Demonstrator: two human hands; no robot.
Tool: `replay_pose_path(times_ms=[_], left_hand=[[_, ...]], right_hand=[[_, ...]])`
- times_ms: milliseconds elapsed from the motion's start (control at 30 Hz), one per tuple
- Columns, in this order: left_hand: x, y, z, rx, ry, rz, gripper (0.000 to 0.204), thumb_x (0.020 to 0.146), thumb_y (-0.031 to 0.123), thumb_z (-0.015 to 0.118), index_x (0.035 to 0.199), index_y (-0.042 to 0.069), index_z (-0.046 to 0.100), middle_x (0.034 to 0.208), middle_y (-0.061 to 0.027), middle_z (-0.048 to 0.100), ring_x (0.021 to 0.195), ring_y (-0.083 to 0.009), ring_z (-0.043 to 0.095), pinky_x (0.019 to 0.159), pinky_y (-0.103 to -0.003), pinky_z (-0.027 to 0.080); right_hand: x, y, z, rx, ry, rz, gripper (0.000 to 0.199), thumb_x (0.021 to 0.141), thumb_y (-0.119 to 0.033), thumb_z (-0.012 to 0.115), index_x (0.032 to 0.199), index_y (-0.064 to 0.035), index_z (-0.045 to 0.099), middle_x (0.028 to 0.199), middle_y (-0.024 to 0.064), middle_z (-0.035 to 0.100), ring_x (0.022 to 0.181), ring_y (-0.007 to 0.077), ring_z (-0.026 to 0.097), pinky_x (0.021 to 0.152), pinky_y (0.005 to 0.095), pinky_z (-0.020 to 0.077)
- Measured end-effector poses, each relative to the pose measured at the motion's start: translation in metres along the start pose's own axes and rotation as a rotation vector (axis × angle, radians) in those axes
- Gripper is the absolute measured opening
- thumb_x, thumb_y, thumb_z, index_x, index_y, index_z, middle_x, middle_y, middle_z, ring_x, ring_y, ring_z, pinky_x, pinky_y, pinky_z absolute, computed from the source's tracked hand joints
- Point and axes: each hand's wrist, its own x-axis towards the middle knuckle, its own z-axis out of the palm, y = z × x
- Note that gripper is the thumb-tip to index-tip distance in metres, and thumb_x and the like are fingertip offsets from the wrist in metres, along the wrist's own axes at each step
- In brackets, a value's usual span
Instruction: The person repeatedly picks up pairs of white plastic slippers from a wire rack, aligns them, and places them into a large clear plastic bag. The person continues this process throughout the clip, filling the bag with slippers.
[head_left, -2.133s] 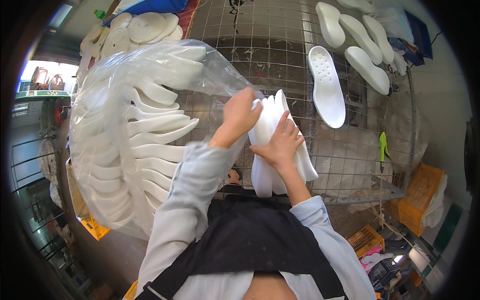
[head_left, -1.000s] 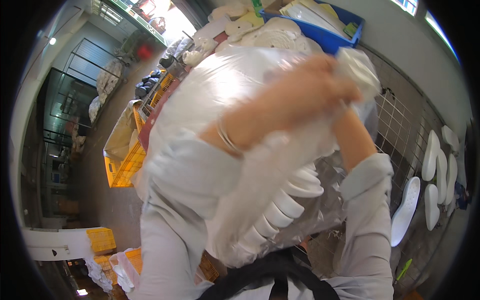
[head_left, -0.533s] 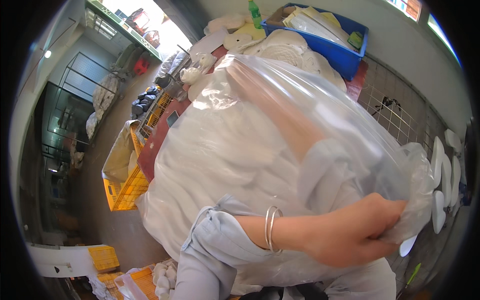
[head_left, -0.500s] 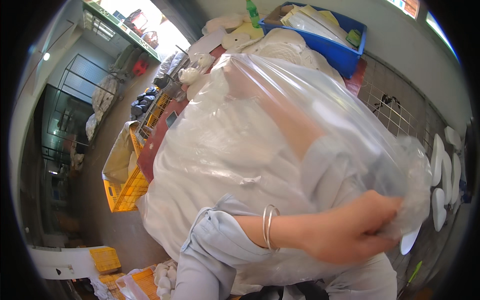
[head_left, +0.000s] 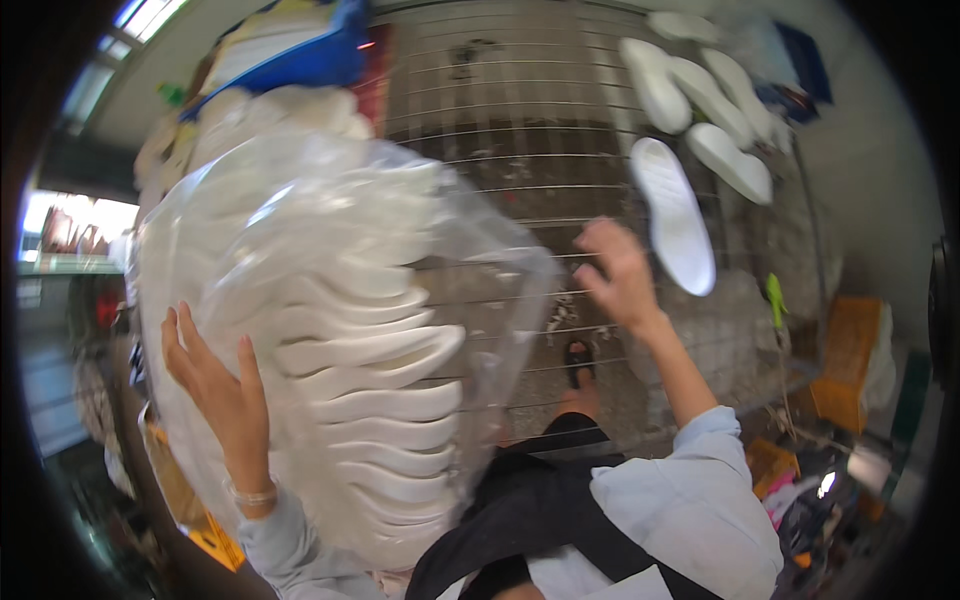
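Observation:
A clear plastic bag (head_left: 330,210) full of stacked white shoe soles (head_left: 390,402) lies to the left, its mouth spread toward the right so that the soles' edges show. Over the bag's left side, my left hand (head_left: 215,390) has its fingers spread and holds nothing; whether it touches the film I cannot tell. My right hand (head_left: 615,270), slightly blurred, hovers above the wire mesh with thumb and fingers apart and nothing in it. Just right of it, a single white shoe sole (head_left: 673,215) lies on the mesh.
Several more white soles (head_left: 705,98) lie on the wire mesh rack (head_left: 500,130) at the far right. A blue bin (head_left: 300,65) stands beyond the bag. Yellow crates are at left and an orange crate (head_left: 848,365) at right. My sandalled foot (head_left: 578,362) shows below the mesh.
The view has swung to the right. My left hand has let go of the bag's gathered edge and moved left. My right arm, behind the film before, is now outside the bag.

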Motion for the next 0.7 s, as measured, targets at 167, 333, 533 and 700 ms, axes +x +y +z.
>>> replay_pose_path(times_ms=[167, 333, 533, 700], left_hand=[[-0.019, 0.246, 0.062, -1.295, -0.823, 0.221, 0.042, 0.093, 0.019, 0.059, 0.129, 0.0, 0.052, 0.129, -0.0158, 0.056, 0.124, -0.0251, 0.049, 0.102, -0.036, 0.041], [-0.054, 0.399, 0.173, -2.569, -1.671, -0.611, 0.08, 0.093, 0.064, 0.038, 0.139, -0.002, 0.04, 0.135, -0.025, 0.048, 0.127, -0.0335, 0.048, 0.104, -0.044, 0.043], [-0.106, 0.457, 0.175, -2.42, -1.42, -1.168, 0.076, 0.083, 0.045, 0.065, 0.137, -0.004, 0.042, 0.124, -0.0226, 0.059, 0.108, -0.0355, 0.062, 0.094, -0.044, 0.051], [-0.058, 0.512, 0.219, -2.138, -1.256, -1.082, 0.059, 0.082, 0.027, 0.058, 0.128, -0.008, 0.047, 0.112, -0.0203, 0.064, 0.095, -0.0312, 0.066, 0.086, -0.039, 0.055]], right_hand=[[-0.027, 0.158, -0.063, -0.358, -0.222, 0.825, 0.137, 0.053, -0.055, 0.085, 0.151, -0.0025, 0.005, 0.143, 0.0304, 0.027, 0.128, 0.0474, 0.034, 0.102, 0.0625, 0.0287], [-0.056, 0.176, -0.107, 0.042, -0.266, 0.177, 0.124, 0.049, -0.051, 0.084, 0.146, -0.0019, 0.025, 0.144, 0.0231, 0.032, 0.135, 0.0395, 0.03, 0.106, 0.0599, 0.0256], [0.004, 0.327, -0.198, -0.436, -0.215, 0.315, 0.096, 0.064, -0.035, 0.082, 0.139, 0.0026, 0.036, 0.146, 0.0218, 0.035, 0.137, 0.0392, 0.03, 0.111, 0.0504, 0.0239], [0.099, 0.418, -0.154, -0.282, -0.008, 0.156, 0.089, 0.075, -0.033, 0.076, 0.143, 0.0031, 0.031, 0.146, 0.0238, 0.035, 0.136, 0.0407, 0.032, 0.111, 0.0444, 0.0291]])
